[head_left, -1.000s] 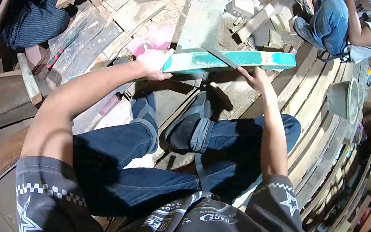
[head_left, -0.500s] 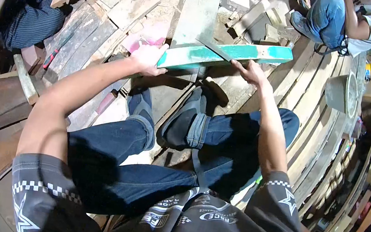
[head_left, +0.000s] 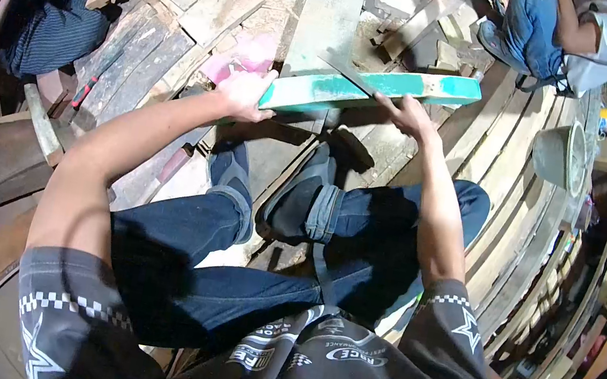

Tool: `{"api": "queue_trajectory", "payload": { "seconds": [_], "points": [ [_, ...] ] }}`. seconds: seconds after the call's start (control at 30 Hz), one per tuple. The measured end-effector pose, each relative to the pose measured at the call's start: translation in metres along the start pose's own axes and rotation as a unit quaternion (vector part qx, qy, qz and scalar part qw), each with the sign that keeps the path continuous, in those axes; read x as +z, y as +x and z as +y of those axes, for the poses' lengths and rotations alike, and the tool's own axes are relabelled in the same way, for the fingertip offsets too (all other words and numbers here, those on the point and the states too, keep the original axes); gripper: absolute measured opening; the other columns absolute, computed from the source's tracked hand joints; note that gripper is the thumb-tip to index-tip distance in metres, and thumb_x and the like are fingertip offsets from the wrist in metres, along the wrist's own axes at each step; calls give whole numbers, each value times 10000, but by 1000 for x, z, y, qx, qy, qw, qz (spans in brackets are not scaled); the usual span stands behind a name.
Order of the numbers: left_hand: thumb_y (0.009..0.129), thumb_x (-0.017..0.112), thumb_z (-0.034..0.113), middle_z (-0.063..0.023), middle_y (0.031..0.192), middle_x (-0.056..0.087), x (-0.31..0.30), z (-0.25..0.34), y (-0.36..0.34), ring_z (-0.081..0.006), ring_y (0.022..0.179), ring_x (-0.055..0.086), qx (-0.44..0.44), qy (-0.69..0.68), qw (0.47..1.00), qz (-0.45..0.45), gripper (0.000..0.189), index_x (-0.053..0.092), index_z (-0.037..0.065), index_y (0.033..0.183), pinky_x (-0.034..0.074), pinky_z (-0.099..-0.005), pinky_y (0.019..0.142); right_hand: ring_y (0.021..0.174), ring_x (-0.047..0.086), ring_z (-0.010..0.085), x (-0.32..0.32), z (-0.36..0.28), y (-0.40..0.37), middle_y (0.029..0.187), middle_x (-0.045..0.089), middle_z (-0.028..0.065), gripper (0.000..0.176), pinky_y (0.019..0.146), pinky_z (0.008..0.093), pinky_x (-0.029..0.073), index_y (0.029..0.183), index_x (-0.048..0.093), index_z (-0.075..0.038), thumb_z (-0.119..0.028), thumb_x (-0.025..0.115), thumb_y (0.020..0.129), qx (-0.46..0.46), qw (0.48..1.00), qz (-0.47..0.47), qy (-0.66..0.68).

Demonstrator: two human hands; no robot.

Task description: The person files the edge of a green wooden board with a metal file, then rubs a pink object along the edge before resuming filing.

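Note:
A wooden beam (head_left: 328, 93) with worn turquoise and white paint lies crosswise in front of me, above my feet. Its left end is gripped by my left hand (head_left: 243, 94), fingers closed around it. My right hand (head_left: 411, 118) is closed on the near end of a flat metal blade (head_left: 348, 75). The blade slants across the beam's upper face, its tip pointing up and left past the far edge. I cannot make out a handle, because the fingers cover that end.
A person in jeans (head_left: 533, 27) sits at the upper right, and another in striped cloth (head_left: 58, 41) at the left. Boards and offcuts (head_left: 326, 15) lie beyond the beam. A pale bucket (head_left: 560, 153) stands on slats at the right. A red-handled tool (head_left: 83, 94) lies left.
My right hand has shifted slightly left, and the blade's tip has slid a little up and left over the beam. My left hand keeps its hold.

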State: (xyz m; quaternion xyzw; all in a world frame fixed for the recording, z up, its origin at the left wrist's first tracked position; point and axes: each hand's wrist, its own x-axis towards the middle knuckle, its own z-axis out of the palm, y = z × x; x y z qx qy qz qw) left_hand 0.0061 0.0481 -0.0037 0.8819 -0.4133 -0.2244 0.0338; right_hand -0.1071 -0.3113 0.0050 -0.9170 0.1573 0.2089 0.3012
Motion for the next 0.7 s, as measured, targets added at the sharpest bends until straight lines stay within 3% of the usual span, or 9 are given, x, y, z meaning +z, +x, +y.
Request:
{"api": "queue_trajectory", "payload": {
  "seconds": [0.17, 0.23, 0.3, 0.33, 0.43, 0.5, 0.53, 0.67, 0.7],
  "points": [
    [758, 740, 446, -253, 1034, 642, 12, -11, 3, -423, 958, 653, 20, -19, 1000, 6, 771, 381, 19, 1290, 527, -502, 843, 432, 498, 207, 4, 10, -9, 458, 459, 74, 814, 468, 407, 414, 523, 501, 8, -728, 531, 868, 37, 999, 6, -35],
    [760, 737, 445, -255, 1057, 635, 1, -4, -1, -420, 978, 648, 15, -21, 1000, -6, 769, 381, 15, 1289, 519, -505, 860, 451, 511, 213, 7, 28, -25, 459, 454, 91, 796, 500, 414, 424, 531, 503, 21, -678, 520, 910, -26, 997, 52, -52],
    [765, 731, 446, -256, 1079, 628, -2, -3, -4, -420, 993, 643, 10, -25, 1000, -12, 767, 380, 12, 1291, 511, -509, 877, 685, 680, 376, -1, 36, -37, 593, 586, 273, 820, 701, 473, 512, 647, 643, 81, -699, 539, 879, 58, 997, 8, -46],
    [768, 728, 446, -256, 1088, 624, -1, -4, -3, -420, 998, 641, 9, -27, 1000, -12, 767, 380, 11, 1295, 506, -510, 886, 441, 525, 195, -1, 37, -37, 452, 452, 88, 775, 477, 379, 413, 532, 515, 9, -659, 515, 926, 49, 998, 4, -33],
    [783, 710, 452, -253, 1092, 623, -2, -2, -2, -421, 993, 641, 2, -14, 1000, -17, 780, 367, 12, 1327, 497, -512, 904, 418, 513, 175, 7, 42, -18, 448, 461, 78, 780, 461, 370, 418, 519, 514, -4, -676, 517, 914, -60, 994, 70, -60],
    [786, 707, 454, -250, 1087, 626, 4, -5, -1, -416, 991, 643, 15, -12, 1000, 7, 788, 361, 12, 1339, 503, -507, 896, 447, 540, 195, 8, 9, -7, 467, 482, 91, 807, 482, 388, 447, 530, 498, 24, -688, 503, 911, 21, 998, 23, -61],
    [754, 741, 463, -291, 1122, 613, 7, -7, 1, -436, 971, 640, 11, -13, 1000, -9, 902, 340, -50, 1378, 512, -507, 876, 444, 538, 195, 15, -3, 2, 475, 486, 83, 786, 476, 385, 448, 583, 558, 21, -691, 501, 909, 15, 998, 28, -56],
    [744, 752, 456, -281, 1136, 618, -3, -2, -1, -422, 996, 649, 7, -21, 999, -28, 925, 320, -2, 1421, 513, -500, 884, 456, 573, 205, 39, 11, 15, 524, 552, 84, 719, 480, 386, 468, 922, 740, -27, -708, 509, 891, -166, 969, 179, -22],
    [734, 765, 450, -287, 1132, 622, 2, -4, -1, -435, 998, 649, 3, -11, 1000, -10, 956, 299, 13, 1445, 516, -500, 882, 456, 573, 205, 38, 10, 18, 524, 552, 84, 719, 480, 386, 468, 922, 740, -27, -708, 509, 891, -167, 969, 179, -24]
  ]
}}
